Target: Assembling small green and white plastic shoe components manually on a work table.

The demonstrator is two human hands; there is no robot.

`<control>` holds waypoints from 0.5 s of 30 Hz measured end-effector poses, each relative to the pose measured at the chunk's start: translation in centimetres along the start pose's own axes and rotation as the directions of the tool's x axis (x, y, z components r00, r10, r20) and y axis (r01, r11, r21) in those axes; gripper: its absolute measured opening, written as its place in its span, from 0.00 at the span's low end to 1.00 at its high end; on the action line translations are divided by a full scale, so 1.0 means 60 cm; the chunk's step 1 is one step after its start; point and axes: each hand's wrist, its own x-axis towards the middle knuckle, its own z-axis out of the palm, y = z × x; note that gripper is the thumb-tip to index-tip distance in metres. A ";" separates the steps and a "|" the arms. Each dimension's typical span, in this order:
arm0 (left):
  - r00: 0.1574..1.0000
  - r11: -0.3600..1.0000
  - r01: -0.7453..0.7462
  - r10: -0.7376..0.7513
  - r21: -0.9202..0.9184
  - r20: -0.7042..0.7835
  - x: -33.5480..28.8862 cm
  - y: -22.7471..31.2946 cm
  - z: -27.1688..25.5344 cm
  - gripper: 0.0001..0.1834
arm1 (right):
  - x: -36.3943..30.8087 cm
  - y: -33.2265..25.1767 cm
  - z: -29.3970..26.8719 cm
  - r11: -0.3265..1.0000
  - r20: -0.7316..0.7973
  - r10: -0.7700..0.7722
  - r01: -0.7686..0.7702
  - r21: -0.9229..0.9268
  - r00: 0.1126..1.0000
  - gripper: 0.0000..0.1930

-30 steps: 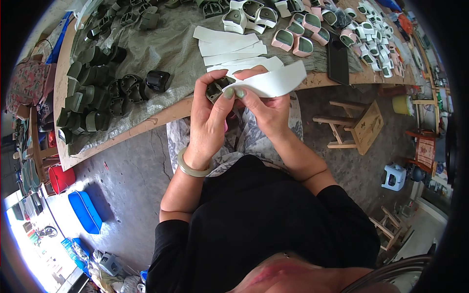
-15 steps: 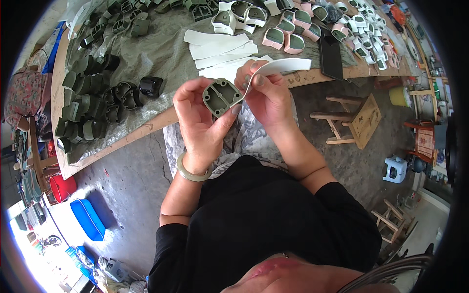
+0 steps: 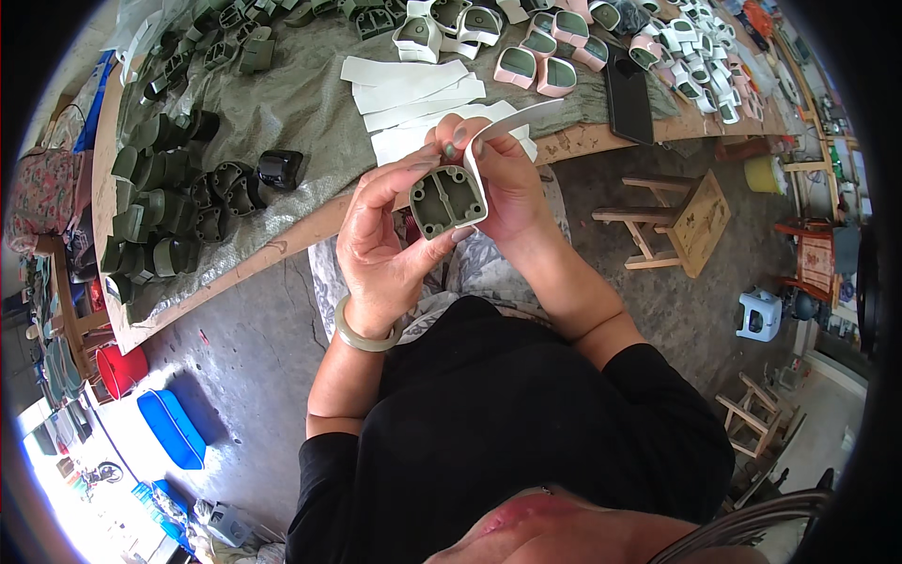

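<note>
My left hand [image 3: 381, 249] grips a small grey-green moulded block [image 3: 445, 200] with hollow cells, held up in front of my chest. My right hand [image 3: 503, 179] presses a white strip [image 3: 512, 127] against the block's right edge; the strip curls around that side and its free end sticks up to the right. A pale green bangle [image 3: 362, 336] circles my left wrist. Both hands are just in front of the workbench's wooden front edge [image 3: 319, 218].
The bench carries a grey cloth [image 3: 301, 103], a pile of white strips [image 3: 409, 89], dark green blocks [image 3: 155, 211] at left, wrapped pink and white pieces [image 3: 550, 56] at the back and a black phone [image 3: 628, 94]. Wooden stools [image 3: 676, 221] stand right; a blue bin [image 3: 171, 428] lies lower left.
The block has turned in my hands, its hollow face now toward the camera. The white strip, earlier lying across the top, now bends around the block's right side.
</note>
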 end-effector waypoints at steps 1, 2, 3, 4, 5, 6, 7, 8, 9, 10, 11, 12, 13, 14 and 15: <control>1.000 1.000 -0.003 0.002 0.031 0.022 0.002 0.002 -0.001 0.29 | 0.001 -0.001 0.001 0.999 0.017 0.008 -0.008 0.049 1.000 0.08; 1.000 1.000 -0.002 0.002 0.031 0.021 0.003 0.003 -0.003 0.29 | 0.001 -0.002 0.001 0.995 0.034 0.015 -0.019 0.098 0.999 0.08; 1.000 0.999 -0.007 0.006 0.051 0.027 0.004 0.003 -0.004 0.29 | 0.001 -0.002 0.002 0.995 0.034 0.016 -0.020 0.099 0.999 0.08; 0.999 0.997 -0.012 0.010 0.070 0.033 0.004 0.003 -0.005 0.28 | -0.001 -0.002 0.003 0.996 0.024 0.020 -0.022 0.083 1.000 0.09; 0.999 0.997 -0.012 0.009 0.070 0.033 0.004 0.004 -0.008 0.28 | -0.001 -0.003 0.004 0.997 0.014 0.023 -0.024 0.067 1.000 0.09; 0.998 0.995 0.000 -0.005 0.095 0.055 0.004 0.004 -0.013 0.29 | -0.001 -0.005 0.005 0.997 0.014 0.024 -0.024 0.067 1.000 0.09; 0.997 0.993 0.011 -0.020 0.121 0.077 0.004 0.005 -0.017 0.30 | -0.001 -0.008 0.006 0.997 0.021 0.037 -0.039 0.070 0.999 0.09; 0.997 0.993 0.011 -0.020 0.121 0.076 0.005 0.006 -0.019 0.30 | -0.001 -0.011 0.007 0.996 0.028 0.051 -0.053 0.072 0.998 0.09; 0.994 0.992 0.037 -0.050 0.118 0.101 0.006 0.009 -0.021 0.31 | -0.001 -0.015 0.005 0.996 0.029 0.052 -0.054 0.072 0.998 0.09; 0.989 0.991 0.064 -0.079 0.116 0.127 0.007 0.011 -0.023 0.33 | -0.001 -0.019 0.002 0.997 0.036 0.071 -0.072 0.037 0.997 0.09; 0.989 0.991 0.064 -0.079 0.116 0.126 0.007 0.011 -0.025 0.33 | -0.001 -0.022 0.001 0.996 0.042 0.089 -0.089 0.002 0.995 0.09; 0.984 0.987 0.082 -0.102 0.140 0.144 0.007 0.012 -0.027 0.35 | -0.002 -0.022 0.003 0.996 0.043 0.090 -0.090 0.002 0.995 0.09; 0.979 0.981 0.099 -0.126 0.165 0.161 0.007 0.012 -0.028 0.37 | -0.003 -0.023 0.006 0.996 0.020 0.095 -0.095 -0.004 0.995 0.09; 0.980 0.981 0.098 -0.125 0.167 0.157 0.006 0.011 -0.027 0.37 | -0.004 -0.023 0.010 0.995 0.000 0.102 -0.102 -0.011 0.995 0.09; 0.980 0.986 0.137 -0.149 0.092 0.133 0.004 0.009 -0.025 0.41 | -0.004 -0.023 0.012 0.994 0.003 0.105 -0.105 -0.010 0.994 0.09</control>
